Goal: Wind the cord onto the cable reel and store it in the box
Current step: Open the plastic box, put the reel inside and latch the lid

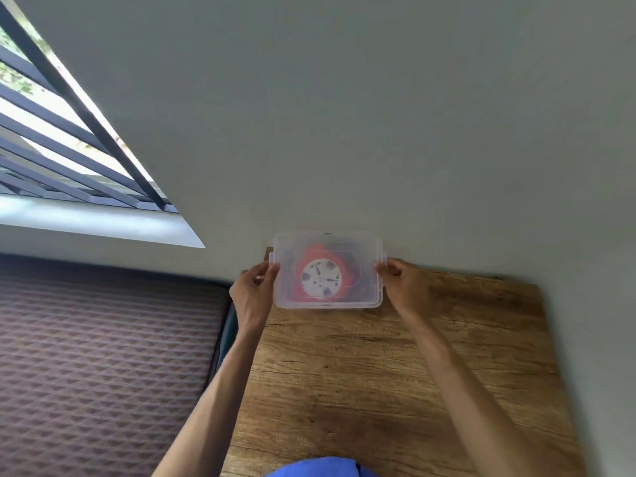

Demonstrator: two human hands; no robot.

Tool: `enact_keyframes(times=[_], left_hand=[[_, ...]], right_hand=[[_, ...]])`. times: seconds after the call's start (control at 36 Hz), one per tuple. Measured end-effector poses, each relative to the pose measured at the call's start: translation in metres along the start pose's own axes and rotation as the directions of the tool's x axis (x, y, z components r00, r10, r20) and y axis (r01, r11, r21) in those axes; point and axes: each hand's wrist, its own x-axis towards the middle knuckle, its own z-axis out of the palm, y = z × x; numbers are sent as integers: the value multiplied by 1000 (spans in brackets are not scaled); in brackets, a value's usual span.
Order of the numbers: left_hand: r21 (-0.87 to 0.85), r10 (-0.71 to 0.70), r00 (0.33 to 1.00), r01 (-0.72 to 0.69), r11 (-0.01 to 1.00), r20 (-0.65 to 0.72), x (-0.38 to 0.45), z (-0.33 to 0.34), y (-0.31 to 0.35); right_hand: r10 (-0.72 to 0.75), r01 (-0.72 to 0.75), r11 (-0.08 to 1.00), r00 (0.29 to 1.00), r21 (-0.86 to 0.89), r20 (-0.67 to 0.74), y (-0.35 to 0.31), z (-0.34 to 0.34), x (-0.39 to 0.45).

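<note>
A clear plastic box (364, 249) with its translucent lid on stands at the far edge of the wooden table (378, 373), against the wall. Inside it lies the red cable reel (347, 270) with a white socket face, seen blurred through the lid. My left hand (253, 287) grips the box's left end at the lid's edge. At the box's right end, my right hand (401, 280) holds on with its fingers curled on the rim. The cord itself cannot be made out separately.
A grey wall (378, 132) rises right behind the box. Left of the table lies a mattress with a brown diamond pattern (103, 356). A barred window (69, 132) with a white sill is at the upper left. Blue cloth (316, 468) shows at the bottom edge.
</note>
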Motion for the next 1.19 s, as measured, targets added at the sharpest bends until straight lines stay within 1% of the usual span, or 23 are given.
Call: enact_keyframes(times=[0.11, 0.19, 0.25, 0.31, 0.36, 0.39, 0.44, 0.47, 0.5, 0.53, 0.56, 0.61, 0.69, 0.75, 0.78, 0.83, 0.89, 0.92, 0.97, 1.06, 1.11, 1.14, 1.19], left_hand=[[122, -18, 1000, 16, 992, 22, 15, 10, -1], [130, -38, 999, 35, 991, 23, 22, 12, -5], [127, -42, 999, 38, 991, 28, 26, 13, -9], [131, -46, 998, 41, 991, 36, 30, 15, -14], [80, -83, 996, 80, 994, 42, 33, 15, -18], [44, -112, 992, 110, 993, 49, 34, 15, -20], [-27, -196, 976, 200, 979, 92, 38, 15, -24], [-73, -265, 954, 277, 958, 141, 42, 14, -26], [-114, -345, 914, 375, 920, 214, 47, 13, -26], [-141, -413, 856, 471, 871, 310, 51, 11, -26], [-144, -454, 792, 547, 825, 408, 55, 10, -26], [-130, -472, 701, 620, 774, 534, 63, 5, -25], [-125, -484, 638, 671, 730, 598, 70, 2, -23], [-155, -478, 632, 686, 711, 610, 74, 2, -21], [-183, -469, 654, 678, 712, 594, 76, 3, -19], [-219, -449, 729, 620, 754, 516, 80, 6, -12], [-150, -435, 819, 516, 843, 374, 81, 12, 0], [-101, -418, 855, 466, 879, 307, 81, 14, 5], [-13, -379, 903, 389, 921, 204, 80, 19, 9], [34, -272, 953, 269, 962, 136, 72, 20, 8], [155, -170, 980, 153, 976, 102, 65, 22, 8], [238, -142, 986, 117, 964, 87, 63, 23, 11], [369, -95, 994, 71, 927, 46, 60, 27, 18]], right_hand=[[35, -32, 988, 999, -150, 20, 5, 15, 16], [48, -44, 972, 999, -229, 11, 6, 20, 20], [74, -70, 968, 997, -241, 11, 8, 22, 22], [149, -146, 977, 989, -154, 11, 10, 25, 22], [282, -284, 958, 959, 48, 41, 13, 27, 24], [374, -385, 909, 922, 162, 98, 16, 26, 28], [526, -609, 728, 791, 315, 313, 19, 22, 38], [550, -689, 645, 719, 332, 424, 21, 19, 43], [553, -736, 594, 666, 323, 501, 24, 16, 48], [551, -756, 580, 638, 302, 538, 28, 15, 53], [553, -758, 594, 629, 271, 547, 33, 14, 57], [557, -754, 622, 615, 211, 558, 38, 11, 63], [532, -807, 548, 539, 220, 653, 39, 10, 66], [523, -822, 523, 520, 227, 675, 37, 9, 67], [524, -825, 513, 519, 236, 675, 36, 9, 67], [531, -836, 473, 521, 277, 668, 34, 9, 68], [534, -834, 450, 537, 318, 653, 30, 10, 66], [533, -822, 473, 553, 317, 640, 27, 11, 65], [532, -779, 555, 603, 294, 594, 23, 15, 63], [549, -693, 682, 696, 232, 463, 16, 23, 59], [541, -598, 793, 779, 115, 317, 8, 26, 55], [515, -538, 842, 822, 34, 243, 3, 26, 53], [433, -418, 900, 890, -126, 140, -7, 26, 50]])
